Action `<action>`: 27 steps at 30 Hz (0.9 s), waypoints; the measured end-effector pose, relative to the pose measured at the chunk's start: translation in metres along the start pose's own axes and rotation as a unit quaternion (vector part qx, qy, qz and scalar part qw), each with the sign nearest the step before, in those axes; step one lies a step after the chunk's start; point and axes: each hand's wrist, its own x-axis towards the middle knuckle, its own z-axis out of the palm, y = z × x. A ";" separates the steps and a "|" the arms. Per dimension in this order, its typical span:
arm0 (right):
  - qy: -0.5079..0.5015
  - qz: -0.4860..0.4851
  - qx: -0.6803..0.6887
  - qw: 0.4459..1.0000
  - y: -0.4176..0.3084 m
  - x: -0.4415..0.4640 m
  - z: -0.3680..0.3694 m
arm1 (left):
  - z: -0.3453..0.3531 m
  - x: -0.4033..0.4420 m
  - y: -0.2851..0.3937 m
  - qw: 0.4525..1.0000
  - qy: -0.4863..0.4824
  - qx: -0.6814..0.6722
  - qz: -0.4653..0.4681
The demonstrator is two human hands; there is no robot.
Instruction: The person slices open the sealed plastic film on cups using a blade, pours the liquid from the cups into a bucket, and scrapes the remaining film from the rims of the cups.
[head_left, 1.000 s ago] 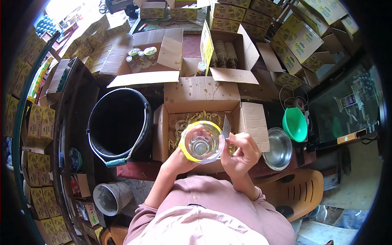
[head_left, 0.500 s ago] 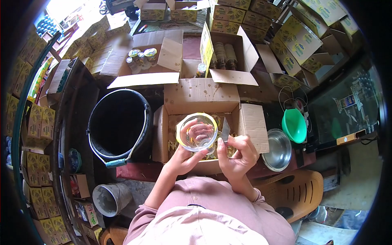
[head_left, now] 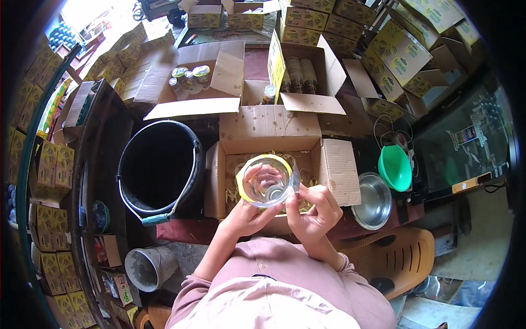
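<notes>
The blade (head_left: 296, 177) has come left, now just beside the clear cup (head_left: 271, 190); the right hand (head_left: 315, 213) pinches it, while the left hand's (head_left: 244, 218) fingers clamp the cup above the near carton (head_left: 341, 170).

Both hands up in front of torso (head_left: 263, 255), close tog.; L cupped, R pinching.
Clock on view ctr: L hand (head_left: 245, 216) btwn 6 & 7, curled in C-grip, L thumb (head_left: 270, 213) along near side, tip twd 2. L wrist (head_left: 226, 228) approx in line w/ L forearm (head_left: 213, 250), which sits at 7, runs up twd 1 out of L sleeve (head_left: 189, 290). R hand (head_left: 316, 214) btwn 4 & 5, R thumb (head_left: 293, 211) upright, tip twd 12; R index (head_left: 313, 193) bent, tip twd 9, close to thumb tip. Other R digits tucked twd palm. R forearm (head_left: 327, 252) approx 5, slants twd 11 from R sleeve (head_left: 348, 264). Thumbs v. near each other, contact unclear; wrists well apart.
</notes>
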 end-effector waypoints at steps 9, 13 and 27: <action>0.013 -0.033 -0.023 0.999 0.005 0.005 -0.001 | -0.005 -0.007 -0.014 0.996 -0.019 0.084 -0.009; 0.005 -0.007 0.002 1.000 0.007 0.007 -0.003 | -0.011 -0.006 -0.008 0.983 -0.072 0.166 0.037; 0.005 0.024 0.043 0.999 0.007 0.000 -0.003 | -0.010 -0.002 -0.004 0.985 -0.074 0.156 -0.013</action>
